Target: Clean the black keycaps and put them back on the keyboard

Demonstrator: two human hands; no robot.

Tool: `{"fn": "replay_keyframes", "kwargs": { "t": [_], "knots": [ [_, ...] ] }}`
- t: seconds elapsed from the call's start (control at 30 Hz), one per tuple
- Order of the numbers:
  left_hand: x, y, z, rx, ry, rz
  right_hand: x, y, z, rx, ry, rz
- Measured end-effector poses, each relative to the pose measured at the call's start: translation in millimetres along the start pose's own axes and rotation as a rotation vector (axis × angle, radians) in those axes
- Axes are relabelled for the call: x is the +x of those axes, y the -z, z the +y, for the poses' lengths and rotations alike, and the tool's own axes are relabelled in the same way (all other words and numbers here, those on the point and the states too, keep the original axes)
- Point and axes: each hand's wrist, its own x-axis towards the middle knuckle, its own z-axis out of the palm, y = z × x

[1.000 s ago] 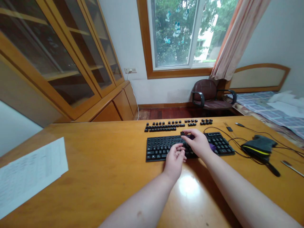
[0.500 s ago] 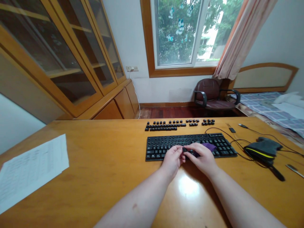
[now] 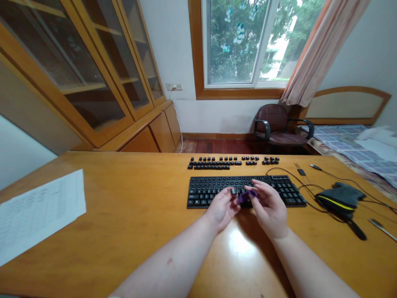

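Between the fingertips of my left hand (image 3: 222, 209) is a small black keycap (image 3: 233, 191), pinched above the front edge of the keyboard. My right hand (image 3: 271, 209) is closed on a purple cloth (image 3: 246, 196), held close to the keycap at its right side. Under both hands lies the black keyboard (image 3: 201, 191), with keys still on its right block and lower left rows, while its upper rows show smaller stubs. Behind it, several loose keycaps (image 3: 211, 167) stand in rows on the desk.
The wooden desk (image 3: 130, 215) carries printed sheets (image 3: 46, 211) at the left. To the right lie a grey cloth pouch with a yellow stripe (image 3: 339, 198), a cable with a USB plug (image 3: 315, 167), a small black piece (image 3: 300, 171) and a toothbrush-like stick (image 3: 383, 228). A chair (image 3: 276, 124) stands beyond.
The purple cloth has come forward in my right hand, which has opened away slightly from the left. The keycap now shows in my left fingertips. The view has shifted a little.
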Motion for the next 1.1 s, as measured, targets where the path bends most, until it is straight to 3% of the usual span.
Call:
{"fn": "replay_keyframes", "kwargs": {
  "t": [0.17,0.43,0.73,0.93,1.1],
  "knots": [
    [0,-0.4,0,0.026,-0.002,-0.007,-2,-1,1,-0.100,0.035,-0.041],
    [4,4.8,-7,0.110,-0.007,0.006,-2,-8,2,-0.094,-0.078,-0.055],
    [3,1.5,-6,0.004,0.045,-0.071,4,-11,5,-0.158,0.117,-0.274],
    [1,0.8,-4,-0.004,0.092,-0.077,-1,-9,10,-0.136,0.152,-0.239],
    [-3,-2.3,-2,0.002,0.103,-0.113,1,-11,8,-0.100,0.102,-0.256]
  ]
}}
